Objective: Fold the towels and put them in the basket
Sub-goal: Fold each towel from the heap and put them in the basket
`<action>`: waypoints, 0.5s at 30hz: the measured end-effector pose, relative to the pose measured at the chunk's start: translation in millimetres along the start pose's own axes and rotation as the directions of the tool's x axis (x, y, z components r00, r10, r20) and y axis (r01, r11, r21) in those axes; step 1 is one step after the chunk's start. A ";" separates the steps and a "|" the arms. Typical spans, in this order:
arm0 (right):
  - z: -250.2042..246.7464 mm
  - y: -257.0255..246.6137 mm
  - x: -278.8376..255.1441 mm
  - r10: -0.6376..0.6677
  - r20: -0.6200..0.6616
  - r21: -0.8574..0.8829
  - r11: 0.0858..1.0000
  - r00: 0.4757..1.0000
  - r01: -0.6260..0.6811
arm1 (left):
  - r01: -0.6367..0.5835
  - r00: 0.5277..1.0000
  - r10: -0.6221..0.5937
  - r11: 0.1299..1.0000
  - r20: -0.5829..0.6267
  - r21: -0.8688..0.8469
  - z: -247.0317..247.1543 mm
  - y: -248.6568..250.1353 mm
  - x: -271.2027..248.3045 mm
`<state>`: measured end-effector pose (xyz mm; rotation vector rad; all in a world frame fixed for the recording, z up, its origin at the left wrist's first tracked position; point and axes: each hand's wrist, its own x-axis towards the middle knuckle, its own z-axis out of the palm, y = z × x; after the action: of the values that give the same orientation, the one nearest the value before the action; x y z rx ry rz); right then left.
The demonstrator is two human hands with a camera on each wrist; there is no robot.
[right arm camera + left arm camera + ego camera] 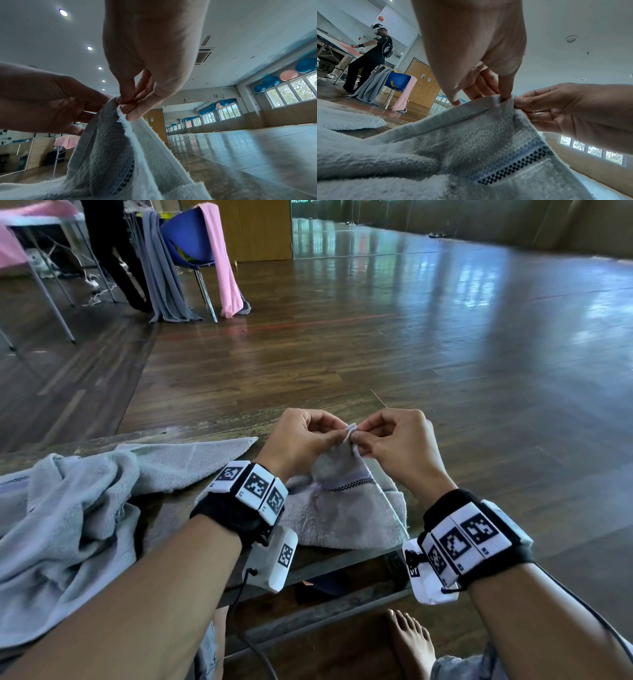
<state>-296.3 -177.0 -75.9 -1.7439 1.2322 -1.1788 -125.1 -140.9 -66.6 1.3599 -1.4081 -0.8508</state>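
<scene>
Grey terry towel (342, 518) with a checked band peaks upward; my left hand (301, 440) and right hand (397, 440) both pinch its corner.

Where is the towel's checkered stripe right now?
In the head view, the checkered stripe runs across the raised gray towel, centre frame on the table, just below where the left hand and right hand pinch its corner.

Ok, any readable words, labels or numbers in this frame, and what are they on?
None readable.
Black-and-white square marker tags on the left wristband: tiny corner characters, too small to read.
Same tags on the right wristband: too small.
Paper notices on the far wooden door: blurred.
</scene>
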 end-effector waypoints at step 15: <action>-2.4 -5.1 -4.2 -0.152 0.048 -0.260 0.952 0.987 0.160 | -0.265 0.962 0.263 0.811 0.079 0.521 -1.6 0.4 -0.9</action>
<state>-297.5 -171.5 -71.7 -2.0802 1.3021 -1.1142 -123.8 -139.7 -65.9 1.5063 -1.8712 -0.2791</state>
